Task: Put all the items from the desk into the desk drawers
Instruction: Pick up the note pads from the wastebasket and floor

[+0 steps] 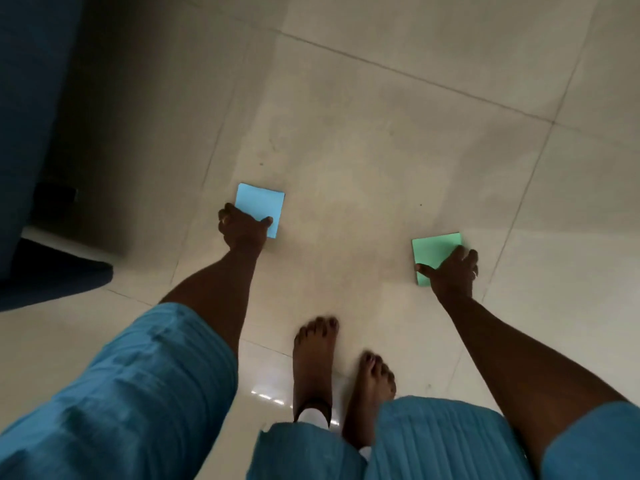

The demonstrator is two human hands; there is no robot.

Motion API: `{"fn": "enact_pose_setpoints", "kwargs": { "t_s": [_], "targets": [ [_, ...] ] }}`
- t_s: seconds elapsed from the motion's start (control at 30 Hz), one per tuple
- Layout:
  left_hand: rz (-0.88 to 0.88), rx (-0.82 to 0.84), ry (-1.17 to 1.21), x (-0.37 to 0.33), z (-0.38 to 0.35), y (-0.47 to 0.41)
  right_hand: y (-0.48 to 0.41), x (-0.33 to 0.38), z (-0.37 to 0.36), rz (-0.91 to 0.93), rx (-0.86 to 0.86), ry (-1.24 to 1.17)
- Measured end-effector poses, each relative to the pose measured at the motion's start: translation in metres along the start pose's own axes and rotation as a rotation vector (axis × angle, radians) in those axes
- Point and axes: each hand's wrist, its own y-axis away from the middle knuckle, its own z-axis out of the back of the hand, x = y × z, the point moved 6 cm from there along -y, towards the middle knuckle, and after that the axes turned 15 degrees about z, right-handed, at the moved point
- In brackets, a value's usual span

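Two items are held, one per hand, w/ the view aimed down at the tiled floor (pixel 381 98). A blue sticky-note pad (pixel 261 206) is pinched at its near corner by the left hand (pixel 242 232), thumb on top & fingers curled round the pad's left edge. A green sticky-note pad (pixel 434 252) is gripped likewise by the right hand (pixel 453 277), thumb laid along the near edge & fingers wrapped round the right side. Both pads are carried roughly flat, well apart, above the floor & ahead of the bare feet (pixel 315 358).

Progress, as judged: mid-carry. Neither pad is in a drawer yet. No counter or drawers are in view, so what's already stowed, or what's left on the counter, can't be told. At min. these 2 pads are left to be put away: a drawer has to be reached, opened if closed (w/ both hands occupied, one pad prob. has to be stacked on the other first) & the pads placed inside. A dark blue furniture piece (pixel 31 98) is seen at far left; its type can't be told.
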Motion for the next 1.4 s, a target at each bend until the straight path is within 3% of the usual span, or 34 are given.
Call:
{"fn": "enact_pose_setpoints", "kwargs": {
  "t_s": [0.27, 0.53, 0.77, 0.93, 1.17, 1.4],
  "targets": [
    [0.220, 0.063, 0.133, 0.014, -0.009, -0.020, -0.015, -0.008, 0.000, -0.236, -0.054, 0.013],
    [0.063, 0.067, 0.255, 0.012, -0.004, 0.014, -0.006, -0.012, 0.011, -0.112, -0.001, -0.185],
    [-0.036, 0.281, 0.347, 0.003, -0.001, 0.127, 0.053, 0.004, 0.046, -0.059, -0.043, -0.485],
    [-0.018, 0.492, 0.428, -0.012, 0.012, 0.215, 0.109, -0.007, 0.084, -0.163, -0.100, -0.658],
    [-0.144, 0.489, 0.241, -0.025, 0.041, 0.337, 0.223, -0.056, 0.161, -0.406, -0.256, -0.894],
    [-0.380, 0.573, -0.100, -0.008, 0.047, 0.514, 0.377, -0.150, 0.221, -0.683, -0.585, -1.179]
  ]
}}
